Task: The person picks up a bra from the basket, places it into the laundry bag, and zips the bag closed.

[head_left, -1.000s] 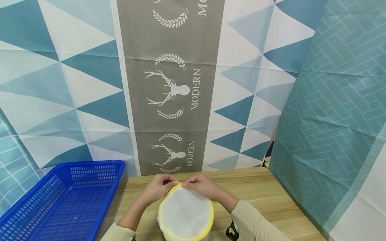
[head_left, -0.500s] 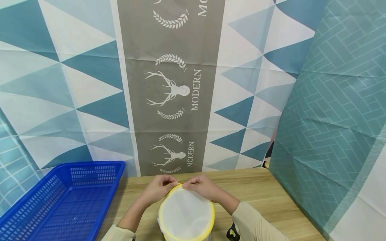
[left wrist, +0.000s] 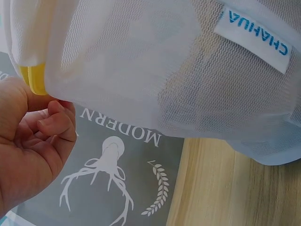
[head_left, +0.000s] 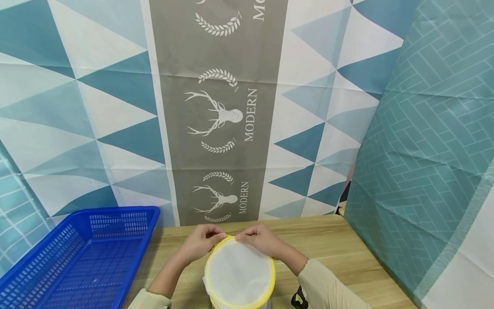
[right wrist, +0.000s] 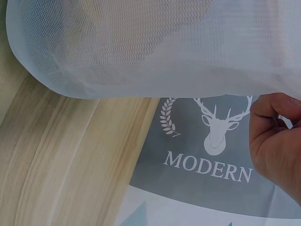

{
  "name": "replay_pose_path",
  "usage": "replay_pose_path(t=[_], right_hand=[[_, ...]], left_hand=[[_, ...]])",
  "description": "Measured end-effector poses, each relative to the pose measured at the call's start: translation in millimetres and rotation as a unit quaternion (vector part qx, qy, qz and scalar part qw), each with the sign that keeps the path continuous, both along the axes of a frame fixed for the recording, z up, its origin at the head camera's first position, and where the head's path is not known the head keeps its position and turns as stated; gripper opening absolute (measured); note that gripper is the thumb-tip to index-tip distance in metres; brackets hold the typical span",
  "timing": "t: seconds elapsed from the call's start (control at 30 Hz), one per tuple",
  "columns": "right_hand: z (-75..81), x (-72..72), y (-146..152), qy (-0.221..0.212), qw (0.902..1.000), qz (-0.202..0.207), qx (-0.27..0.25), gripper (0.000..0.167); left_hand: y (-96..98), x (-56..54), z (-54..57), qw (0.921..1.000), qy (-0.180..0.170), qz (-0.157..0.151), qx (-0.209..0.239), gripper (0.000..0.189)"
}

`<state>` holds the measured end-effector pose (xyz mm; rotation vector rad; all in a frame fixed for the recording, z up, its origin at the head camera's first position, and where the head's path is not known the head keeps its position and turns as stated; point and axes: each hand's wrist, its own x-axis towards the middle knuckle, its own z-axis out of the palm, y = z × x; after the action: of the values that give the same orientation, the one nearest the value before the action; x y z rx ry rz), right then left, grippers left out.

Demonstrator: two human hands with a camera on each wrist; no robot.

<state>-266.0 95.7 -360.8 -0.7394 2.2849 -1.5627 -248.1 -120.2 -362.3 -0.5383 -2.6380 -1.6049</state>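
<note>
A round white mesh laundry bag (head_left: 239, 272) with a yellow trim (head_left: 273, 279) round its top stands on the wooden table in the head view. My left hand (head_left: 198, 243) pinches the far rim between thumb and fingers. Just right of it, my right hand (head_left: 260, 241) pinches the same rim, thumb on top. In the left wrist view, a yellow tab (left wrist: 36, 79) hangs above my curled left fingers, and a white label (left wrist: 256, 38) reading CHAHUA is sewn on the mesh side. Something pale brown shows faintly through the mesh; its kind is unclear.
A blue perforated plastic basket (head_left: 96, 257) sits at the left. Behind the wooden table (head_left: 328, 244) hangs a patterned cloth (head_left: 216, 150), with a teal one (head_left: 420, 141) on the right. A small black item (head_left: 299, 299) lies near my right sleeve.
My right hand has slid slightly right along the rim, and the gap between my hands is a little wider. The bag has shifted slightly right. Both hands keep their pinch.
</note>
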Motion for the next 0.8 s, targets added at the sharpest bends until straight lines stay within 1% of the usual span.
replay_pose_path(t=[0.23,0.57,0.8], right_hand=[[-2.6,-0.6,-0.3,-0.012,0.9999,-0.007,-0.005,0.031],[0.7,2.7,-1.4,-0.025,0.9996,-0.014,-0.007,0.032],[0.0,0.5,0.4,-0.037,0.9993,-0.001,-0.008,0.035]], left_hand=[[1.0,0.6,-0.2,1.0000,-0.002,0.002,0.005,0.019],[3.9,1.2,0.4,1.0000,0.001,0.007,0.006,0.021],[3.9,1.4,0.9,0.9999,0.014,-0.004,0.001,0.021]])
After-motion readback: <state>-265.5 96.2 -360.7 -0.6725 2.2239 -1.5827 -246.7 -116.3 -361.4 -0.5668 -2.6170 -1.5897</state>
